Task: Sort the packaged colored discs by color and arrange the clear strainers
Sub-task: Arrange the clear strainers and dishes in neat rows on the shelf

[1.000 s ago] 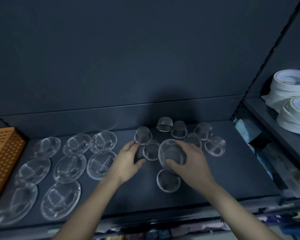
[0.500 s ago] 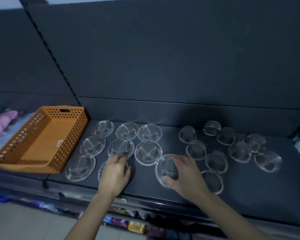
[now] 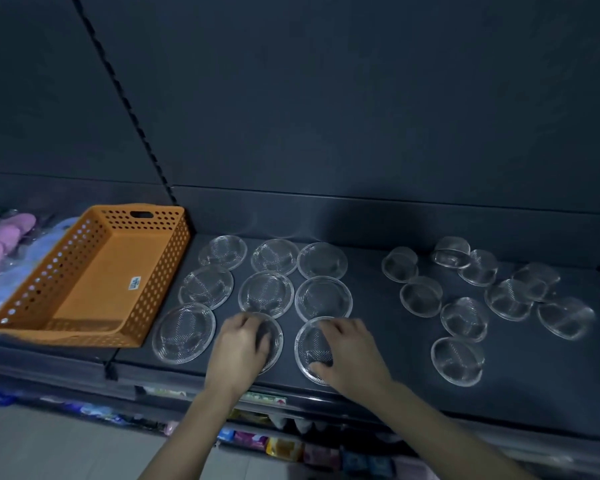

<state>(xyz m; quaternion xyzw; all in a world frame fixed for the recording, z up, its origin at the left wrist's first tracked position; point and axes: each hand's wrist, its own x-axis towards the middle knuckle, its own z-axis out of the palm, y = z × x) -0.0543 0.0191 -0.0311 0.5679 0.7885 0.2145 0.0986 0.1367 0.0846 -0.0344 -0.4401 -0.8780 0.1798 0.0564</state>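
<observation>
The right fingers gripped a flat, clear, mesh-patterned strainer by its rim. Just left, the left fingers curled over a matching strainer; whether gripping, I could not tell.

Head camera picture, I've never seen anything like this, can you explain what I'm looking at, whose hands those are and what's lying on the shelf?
There is no machine here. The camera sits on a person's head and looks down at their own two hands. On the dark shelf, flat clear strainers lie in three rows of three beside an orange basket. A loose group of deeper clear strainers sits to the right. The left hand covers the front middle strainer; whether it grips it is unclear. The right hand grips the front right strainer by its rim.
</observation>
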